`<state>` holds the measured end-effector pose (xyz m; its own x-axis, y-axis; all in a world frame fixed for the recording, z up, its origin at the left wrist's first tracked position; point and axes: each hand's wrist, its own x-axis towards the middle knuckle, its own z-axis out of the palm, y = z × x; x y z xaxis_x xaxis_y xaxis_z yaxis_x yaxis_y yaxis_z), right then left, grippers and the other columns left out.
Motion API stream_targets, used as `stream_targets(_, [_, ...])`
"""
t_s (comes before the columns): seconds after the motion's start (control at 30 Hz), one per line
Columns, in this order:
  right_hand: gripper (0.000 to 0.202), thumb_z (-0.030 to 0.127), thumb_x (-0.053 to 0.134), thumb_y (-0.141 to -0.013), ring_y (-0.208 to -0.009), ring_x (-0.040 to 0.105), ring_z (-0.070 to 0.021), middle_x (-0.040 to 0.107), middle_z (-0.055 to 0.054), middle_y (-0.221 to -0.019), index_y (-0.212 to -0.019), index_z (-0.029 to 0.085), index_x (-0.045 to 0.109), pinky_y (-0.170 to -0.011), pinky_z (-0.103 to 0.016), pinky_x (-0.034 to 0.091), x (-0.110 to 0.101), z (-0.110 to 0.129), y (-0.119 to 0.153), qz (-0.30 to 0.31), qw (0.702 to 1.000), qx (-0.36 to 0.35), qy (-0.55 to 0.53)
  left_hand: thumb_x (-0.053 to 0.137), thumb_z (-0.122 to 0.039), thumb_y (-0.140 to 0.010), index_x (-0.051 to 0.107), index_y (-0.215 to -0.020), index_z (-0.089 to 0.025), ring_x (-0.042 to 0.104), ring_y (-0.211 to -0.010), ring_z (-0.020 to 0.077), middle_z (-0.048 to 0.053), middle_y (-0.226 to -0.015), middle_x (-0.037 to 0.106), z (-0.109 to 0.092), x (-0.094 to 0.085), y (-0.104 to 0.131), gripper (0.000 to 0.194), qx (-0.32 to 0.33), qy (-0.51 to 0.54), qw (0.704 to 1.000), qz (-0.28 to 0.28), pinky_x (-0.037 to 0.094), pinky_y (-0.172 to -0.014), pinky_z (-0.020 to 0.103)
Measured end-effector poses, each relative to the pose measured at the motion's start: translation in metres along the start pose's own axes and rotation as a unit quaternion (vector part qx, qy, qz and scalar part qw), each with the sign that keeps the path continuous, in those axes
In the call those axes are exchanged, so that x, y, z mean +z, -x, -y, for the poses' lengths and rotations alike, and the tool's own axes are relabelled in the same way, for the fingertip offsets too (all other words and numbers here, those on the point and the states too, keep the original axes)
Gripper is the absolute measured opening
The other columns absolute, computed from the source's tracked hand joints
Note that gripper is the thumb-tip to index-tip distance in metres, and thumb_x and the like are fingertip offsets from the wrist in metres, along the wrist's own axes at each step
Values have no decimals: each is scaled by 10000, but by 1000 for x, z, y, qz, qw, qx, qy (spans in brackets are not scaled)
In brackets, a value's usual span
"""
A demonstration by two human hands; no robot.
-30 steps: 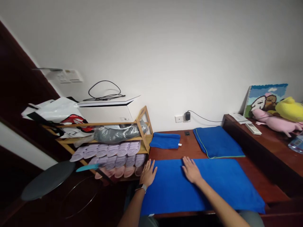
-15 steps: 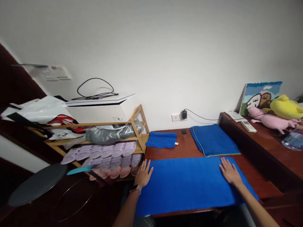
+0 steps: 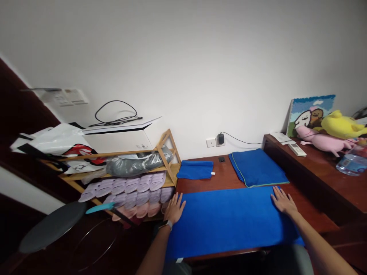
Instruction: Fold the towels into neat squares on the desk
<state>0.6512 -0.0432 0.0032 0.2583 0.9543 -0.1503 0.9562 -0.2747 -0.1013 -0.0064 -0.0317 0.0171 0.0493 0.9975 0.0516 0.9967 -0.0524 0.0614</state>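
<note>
A blue towel [image 3: 229, 221] lies spread out across the brown desk, its near edge reaching the desk's front. My left hand [image 3: 174, 208] rests flat on its far left corner with fingers spread. At the far right corner, my right hand [image 3: 283, 200] lies open on the cloth, fingers stretched forward. Behind the towel, a smaller blue cloth [image 3: 195, 170] with a white tag sits folded at the left. To its right lies a larger folded blue towel [image 3: 258, 168] with a green-edged hem.
Left of the desk stands a wooden rack [image 3: 169, 156] holding several slippers [image 3: 132, 183] and a white box [image 3: 120, 139]. A round stool [image 3: 53, 227] is at lower left. On the raised right surface are a remote [image 3: 297, 149], plush toys [image 3: 321, 142] and a plastic bottle [image 3: 351, 164].
My right hand has shifted slightly outward at the towel's far right corner. My left hand keeps its place on the cloth. The head view has moved a little.
</note>
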Motion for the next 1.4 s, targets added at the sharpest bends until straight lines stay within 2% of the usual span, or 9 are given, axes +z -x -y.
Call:
stream_targets(0.07, [706,421,179,-1014,-1584,261,-284,335,-122,-1696,-1639,129,330,-1284,-560,175,-9,25,6,-23,1000,-17,7,287,-556,-1066,387,-1617,-183,343,-1556,310,146,-1691,350,0,-3,-1,672,7,-9,1000,-7,281,-1255,521])
stream_targets(0.17, [679,353,183,-1025,-1565,310,-294,386,-162,-1662,-1602,66,394,-1289,-527,177,-19,101,27,-91,990,-109,-8,292,-554,-1069,444,-1590,-188,350,-1554,294,135,-1670,402,-12,-4,-3,655,37,-5,998,-51,257,-1273,502])
stream_targets(0.33, [679,489,205,-1056,-1593,236,-232,308,-54,-1701,-1653,180,304,-1303,-464,160,-16,265,75,-16,945,-311,-95,293,-558,-1082,408,-1608,-296,299,-1577,260,64,-1700,360,-62,-2,-9,598,127,36,988,-82,239,-1287,495])
stream_targets(0.43, [690,516,193,-1061,-1604,191,-235,255,-65,-1716,-1663,185,262,-1306,-488,127,-9,309,83,28,932,-342,-113,320,-583,-1075,380,-1615,-343,292,-1580,271,50,-1709,338,-71,5,-9,594,123,48,990,-46,238,-1283,513])
stream_targets(0.53, [690,524,213,-1057,-1607,177,-229,240,-57,-1720,-1665,202,251,-1307,-496,114,-4,280,71,27,940,-324,-101,334,-601,-1068,352,-1617,-388,291,-1580,280,27,-1718,315,-52,10,-8,589,111,49,992,-21,245,-1276,518])
stream_targets(0.67, [699,531,226,-1040,-1596,220,-248,304,-59,-1702,-1652,203,307,-1300,-510,155,-1,153,40,-13,976,-207,-68,347,-608,-1063,354,-1614,-401,289,-1580,284,21,-1721,306,-26,11,-8,588,95,42,994,-27,260,-1271,505])
stream_targets(0.77, [730,520,192,-1027,-1598,210,-263,272,-52,-1712,-1660,168,278,-1298,-510,166,1,55,20,-23,995,-90,-30,344,-603,-1065,359,-1613,-395,299,-1577,281,37,-1718,315,-24,9,-8,587,87,39,995,-36,249,-1273,514])
stream_targets(0.87, [762,511,153,-1019,-1607,172,-252,233,-57,-1725,-1667,118,230,-1305,-485,154,4,1,9,-27,999,-41,-5,365,-607,-1058,371,-1606,-408,296,-1577,295,36,-1712,330,-29,8,-8,583,77,31,996,-39,214,-1277,553])
stream_targets(1.4, [747,519,133,-1020,-1616,122,-231,174,-29,-1750,-1684,177,160,-1305,-495,129,-1,3,-8,7,999,-31,-13,345,-642,-1044,369,-1602,-424,261,-1588,309,28,-1724,293,-30,-1,-21,600,36,24,999,1,190,-1269,583])
